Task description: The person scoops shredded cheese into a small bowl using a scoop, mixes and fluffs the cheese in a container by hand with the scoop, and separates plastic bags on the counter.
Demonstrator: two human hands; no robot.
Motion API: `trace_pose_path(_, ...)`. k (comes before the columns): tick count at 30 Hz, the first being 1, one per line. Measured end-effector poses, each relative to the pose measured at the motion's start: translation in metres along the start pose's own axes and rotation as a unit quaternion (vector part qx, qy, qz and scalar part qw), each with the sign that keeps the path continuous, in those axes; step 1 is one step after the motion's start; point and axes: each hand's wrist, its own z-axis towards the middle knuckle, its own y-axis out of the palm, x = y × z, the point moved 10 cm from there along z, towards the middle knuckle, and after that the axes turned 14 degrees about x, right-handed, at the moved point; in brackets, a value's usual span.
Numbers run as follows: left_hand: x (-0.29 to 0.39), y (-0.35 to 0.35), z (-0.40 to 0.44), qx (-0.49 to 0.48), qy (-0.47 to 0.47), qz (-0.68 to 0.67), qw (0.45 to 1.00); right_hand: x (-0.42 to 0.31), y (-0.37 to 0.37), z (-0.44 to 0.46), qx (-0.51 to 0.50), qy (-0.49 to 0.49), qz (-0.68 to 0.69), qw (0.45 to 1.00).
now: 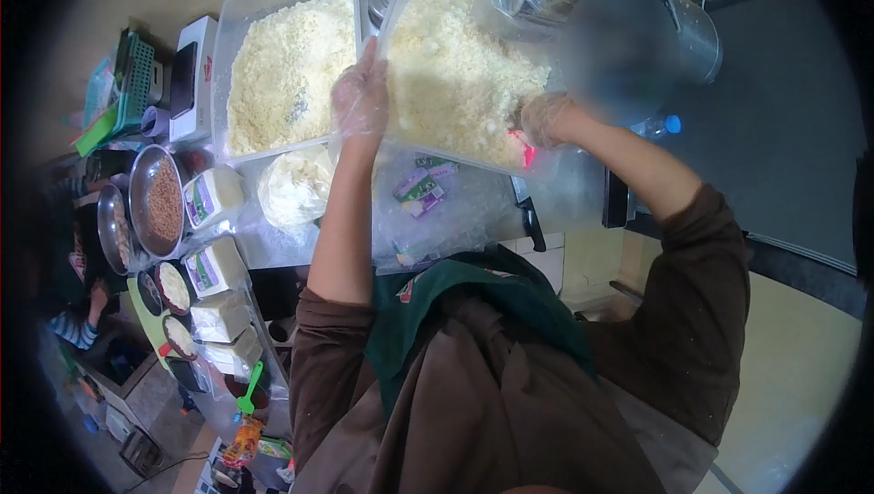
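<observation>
So from my end of the head cam I've got both hands out over the work surface, each in a clear plastic glove. The left hand (361, 98) is up against the near left side of the right-hand tub (395, 11), in the gap between the two tubs, fingers pointing away from the body. It's touching the wall, but honestly I can't tell if the fingers are pinched onto it or just resting there. The right hand (546, 121) is down in that same tub, near its right corner, at the edge of the pale crumbly stuff (455, 66), which is heaped across the tub. There's a bright pink thing (525, 150) right by those fingers; they look curled, but the grip is hidden from me, so I can't call it clamped or loose. The left-hand tub (222, 66) sits just beside, holding more of the same crumble. Closer to the body I've got a white bundle in plastic (294, 186), a crumpled wrapper with a purple and green label (420, 192), and a knife with a black handle (533, 226) near the edge. Further left there's a labelled white block (214, 198) next to a metal bowl (137, 175) of little brown bits (165, 203).
</observation>
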Motion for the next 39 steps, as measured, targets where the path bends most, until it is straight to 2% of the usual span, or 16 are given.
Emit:
trace_pose_path(2, 0.005, -0.001, 0.002, 0.001, -0.005, 0.002, 1.0, -0.004, -0.015, -0.009, -0.163, 0.028, 0.038, 0.986)
trace_pose_path(3, 0.005, -0.001, 0.002, -0.007, -0.003, 0.005, 1.0, -0.004, -0.033, -0.013, -0.161, 0.027, 0.037, 0.986)
trace_pose_path(6, 0.005, -0.002, 0.0, -0.016, -0.006, 0.003, 1.0, 0.003, -0.055, -0.022, -0.1, 0.09, 0.042, 0.99)
trace_pose_path(7, 0.007, -0.001, -0.001, -0.018, -0.005, -0.004, 1.0, -0.005, -0.074, -0.018, 0.083, 0.035, 0.076, 0.993)
trace_pose_path(8, 0.002, 0.003, -0.001, -0.022, -0.003, -0.003, 1.0, -0.013, -0.098, -0.026, 0.265, -0.018, 0.104, 0.958)
trace_pose_path(12, 0.0, 0.003, 0.002, -0.009, 0.024, -0.022, 0.999, -0.011, -0.052, -0.004, 0.177, -0.012, 0.081, 0.981)
trace_pose_path(14, 0.004, 0.0, 0.0, -0.011, 0.021, -0.038, 0.999, 0.02, -0.054, -0.01, 0.148, 0.072, 0.014, 0.986)
trace_pose_path(15, 0.005, 0.001, 0.0, -0.021, 0.018, -0.02, 0.999, 0.022, -0.059, -0.017, 0.146, 0.075, 0.018, 0.986)
trace_pose_path(18, 0.005, 0.004, 0.001, -0.03, 0.011, -0.023, 0.999, 0.018, -0.068, -0.034, 0.165, 0.051, 0.017, 0.985)
trace_pose_path(21, 0.0, 0.007, -0.003, -0.042, -0.025, -0.048, 0.998, -0.013, -0.049, -0.035, 0.221, -0.077, 0.042, 0.971)
trace_pose_path(23, 0.003, 0.001, -0.002, -0.007, -0.013, -0.074, 0.997, -0.031, -0.047, -0.037, 0.263, -0.164, 0.057, 0.949)
trace_pose_path(30, 0.002, 0.003, -0.001, -0.021, -0.019, -0.074, 0.997, -0.008, -0.066, -0.062, 0.31, -0.191, 0.101, 0.926)
trace_pose_path(32, -0.002, 0.004, -0.001, -0.024, -0.016, -0.079, 0.996, -0.03, -0.046, -0.052, 0.286, -0.184, 0.027, 0.94)
trace_pose_path(36, -0.001, 0.004, -0.001, -0.026, -0.013, -0.127, 0.992, -0.002, -0.051, -0.028, 0.247, -0.133, 0.099, 0.955)
trace_pose_path(38, 0.002, 0.004, -0.001, -0.03, -0.028, -0.121, 0.992, -0.01, -0.099, -0.046, 0.389, -0.143, 0.084, 0.906)
trace_pose_path(39, 0.003, 0.007, -0.002, -0.037, -0.037, -0.119, 0.992, -0.017, -0.083, -0.041, 0.389, -0.141, 0.087, 0.906)
